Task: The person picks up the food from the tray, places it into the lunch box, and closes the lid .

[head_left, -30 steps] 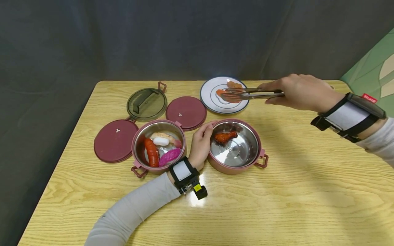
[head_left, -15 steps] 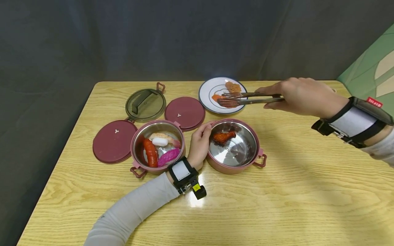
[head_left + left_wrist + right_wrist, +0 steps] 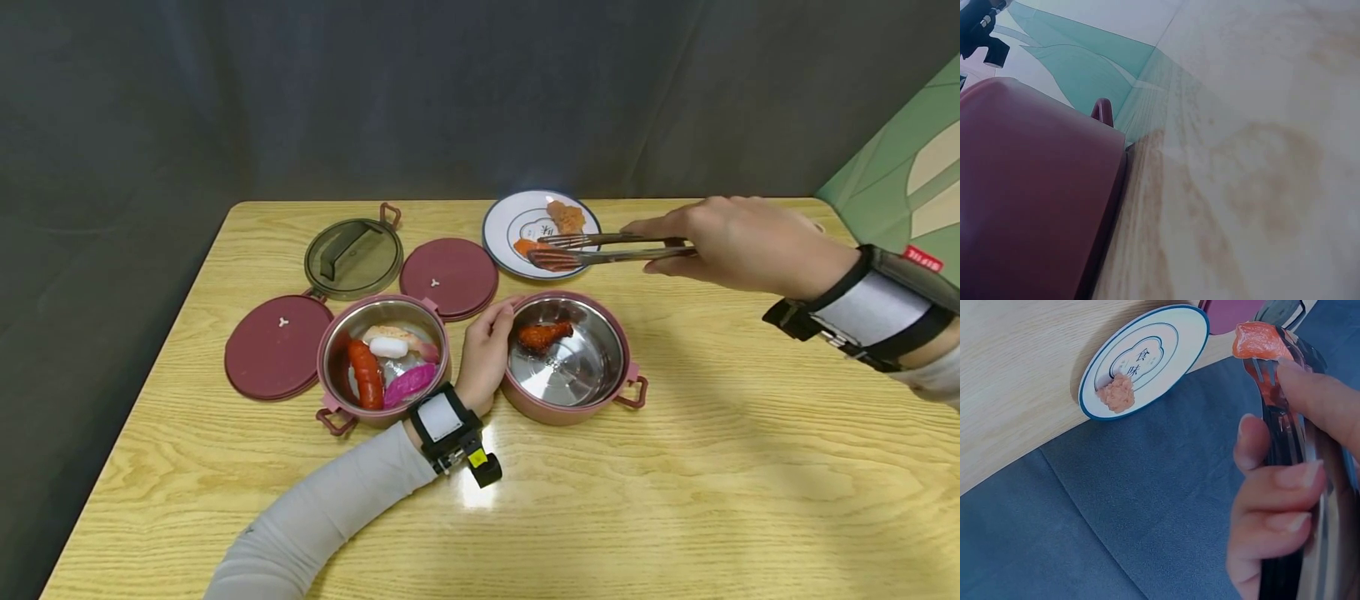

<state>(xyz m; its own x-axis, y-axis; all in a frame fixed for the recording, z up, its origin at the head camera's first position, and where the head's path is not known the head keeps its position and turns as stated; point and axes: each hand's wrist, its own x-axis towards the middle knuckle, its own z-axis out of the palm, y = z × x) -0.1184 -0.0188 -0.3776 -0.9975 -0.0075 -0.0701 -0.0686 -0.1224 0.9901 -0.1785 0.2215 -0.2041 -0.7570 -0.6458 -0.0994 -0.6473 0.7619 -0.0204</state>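
My right hand (image 3: 750, 246) grips metal tongs (image 3: 622, 250) with fork-like tips. Pinched in those tips is a glossy orange-red food piece (image 3: 1261, 340), seen above the white blue-rimmed plate (image 3: 510, 254) in the head view. A lumpy light-brown food piece (image 3: 566, 217) lies on that plate. My left hand (image 3: 483, 354) holds the left side of the right-hand pink pot (image 3: 573, 414), thumb near its rim; the fingers' undersides are hidden. Inside that pot sits a browned drumstick (image 3: 545, 336). In the left wrist view the pot's wall (image 3: 1035, 187) shows, but no hand.
A second pink pot (image 3: 322, 367) on the left contains a red sausage (image 3: 365, 373), a white piece (image 3: 388, 347), a shrimp-like piece (image 3: 412, 340) and a magenta piece (image 3: 409, 385). Two maroon lids (image 3: 279, 350) and a translucent handled lid (image 3: 375, 271) lie behind and beside it.
The tongs have come slightly toward me with the orange-red piece between their tips, uncovering the plate's lettering and more of the brown piece. My left hand stays at the pot.
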